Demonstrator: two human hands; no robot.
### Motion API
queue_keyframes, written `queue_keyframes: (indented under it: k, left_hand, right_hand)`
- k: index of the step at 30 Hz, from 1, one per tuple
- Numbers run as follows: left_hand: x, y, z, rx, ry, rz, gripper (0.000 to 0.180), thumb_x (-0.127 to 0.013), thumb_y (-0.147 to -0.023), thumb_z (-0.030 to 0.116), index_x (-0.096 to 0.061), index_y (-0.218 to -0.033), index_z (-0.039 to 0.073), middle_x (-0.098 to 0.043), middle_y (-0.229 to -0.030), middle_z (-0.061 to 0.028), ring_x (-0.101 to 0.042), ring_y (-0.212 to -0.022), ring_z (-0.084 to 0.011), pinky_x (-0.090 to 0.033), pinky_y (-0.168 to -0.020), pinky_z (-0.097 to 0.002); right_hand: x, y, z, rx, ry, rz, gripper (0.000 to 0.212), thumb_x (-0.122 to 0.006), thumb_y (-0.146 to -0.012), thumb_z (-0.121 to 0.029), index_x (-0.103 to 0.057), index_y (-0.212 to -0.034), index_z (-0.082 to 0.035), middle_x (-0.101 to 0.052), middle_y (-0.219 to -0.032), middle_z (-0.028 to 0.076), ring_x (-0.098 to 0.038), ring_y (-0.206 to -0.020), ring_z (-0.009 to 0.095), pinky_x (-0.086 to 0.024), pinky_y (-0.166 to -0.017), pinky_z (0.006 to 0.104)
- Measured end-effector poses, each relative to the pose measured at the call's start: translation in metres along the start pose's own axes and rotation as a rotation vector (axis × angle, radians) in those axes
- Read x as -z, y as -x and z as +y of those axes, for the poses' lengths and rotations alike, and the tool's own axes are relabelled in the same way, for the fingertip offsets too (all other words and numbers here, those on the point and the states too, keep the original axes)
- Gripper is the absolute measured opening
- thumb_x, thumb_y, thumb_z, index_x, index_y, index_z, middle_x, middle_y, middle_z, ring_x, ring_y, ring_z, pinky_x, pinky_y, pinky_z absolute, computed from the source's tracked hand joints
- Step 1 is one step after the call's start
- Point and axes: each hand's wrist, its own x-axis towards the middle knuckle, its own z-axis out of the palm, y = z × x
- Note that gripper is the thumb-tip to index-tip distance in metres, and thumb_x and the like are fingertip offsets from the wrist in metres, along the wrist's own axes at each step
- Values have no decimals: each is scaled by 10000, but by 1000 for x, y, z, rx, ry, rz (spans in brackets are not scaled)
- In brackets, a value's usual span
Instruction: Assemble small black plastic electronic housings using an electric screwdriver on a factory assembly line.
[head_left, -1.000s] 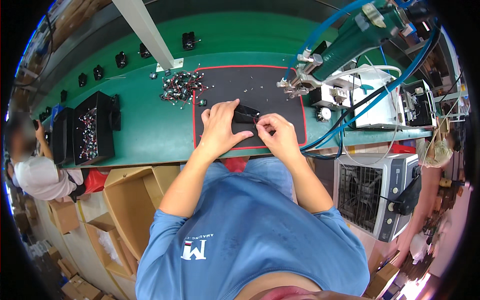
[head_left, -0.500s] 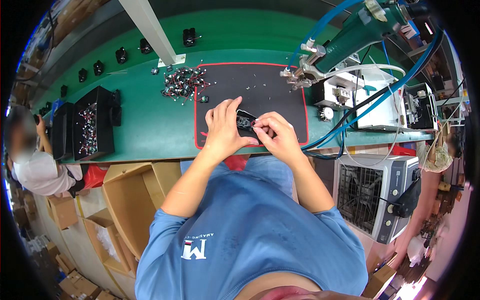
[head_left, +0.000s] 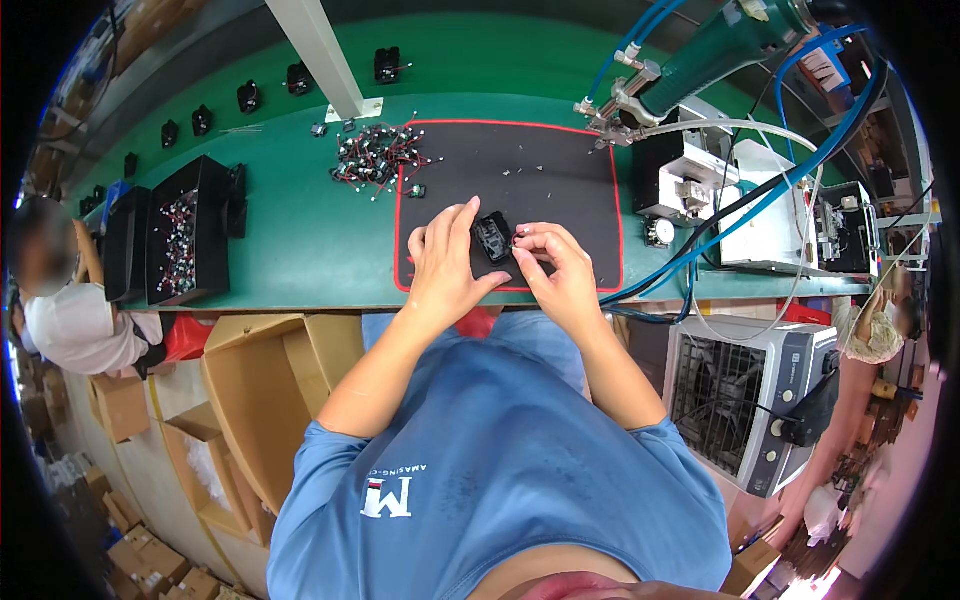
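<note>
A small black plastic housing (head_left: 492, 238), its open hollow side up, lies on the black mat between my hands. My left hand (head_left: 443, 258) curves round its left side with the fingers stretched out and the thumb spread apart below it. At its right edge my right hand (head_left: 556, 268) has thumb and fingertips pinched together. A tiny dark, reddish bit shows at those fingertips, too small to name. Up and left of my hands is a tangled pile of red-and-black wires with white connectors (head_left: 378, 158). One small part (head_left: 417, 191) lies apart, just below the pile.
The mat (head_left: 580, 200) has a red border and several tiny pale pieces (head_left: 520, 170). On the left stands a black bin (head_left: 213, 255) of wired connectors. Black units (head_left: 248, 97) line the bench's far side. A green tool with blue hoses (head_left: 715, 62) overhangs the right. Another person (head_left: 85, 320) sits left.
The housing has turned more upright in view and shows more plainly between my hands. My right hand has drawn slightly right, off its middle. The whole view has shifted a little.
</note>
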Motion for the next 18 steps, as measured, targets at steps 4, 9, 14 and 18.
queue_keyframes:
  k: [4, 9, 14, 18]
  left_hand:
    - [3, -9, -4, -31, 74, -39, 1124, -982, -637, 310, -382, -1560, 78, -560, -1425, -138, -511, -1354, -305, -315, -1051, -504]
    - [-3, -17, -9, -12, 136, -102, 1012, -970, -655, 276, -460, -1503, 66, -640, -1350, -121, -574, -1303, -290, -328, -1060, -478]
    - [4, -25, -13, -108, 170, -149, 912, -952, -684, 276, -513, -1455, 67, -644, -1309, -110, -581, -1265, -295, -351, -1026, -479]
    - [3, -31, -17, -182, 208, -140, 875, -925, -706, 269, -523, -1459, 76, -634, -1309, -128, -576, -1254, -307, -373, -1032, -460]
  right_hand:
    - [-1, -2, -7, 66, 109, -43, 95, -740, -913, -33, -695, -988, 4, -698, -1177, 147, -746, -984, 298, -626, -814, 376]
    - [0, -12, -5, 329, 457, -20, 137, -780, -839, -59, -705, -953, -56, -702, -1159, 80, -704, -1024, 303, -569, -838, 419]
    - [3, -20, -12, 477, 606, -103, 179, -791, -792, -74, -699, -945, -85, -694, -1124, 42, -661, -1052, 258, -517, -822, 415]
    - [2, -20, -13, 449, 599, -113, 166, -789, -794, -72, -697, -933, -79, -688, -1102, 46, -655, -1022, 266, -518, -813, 417]
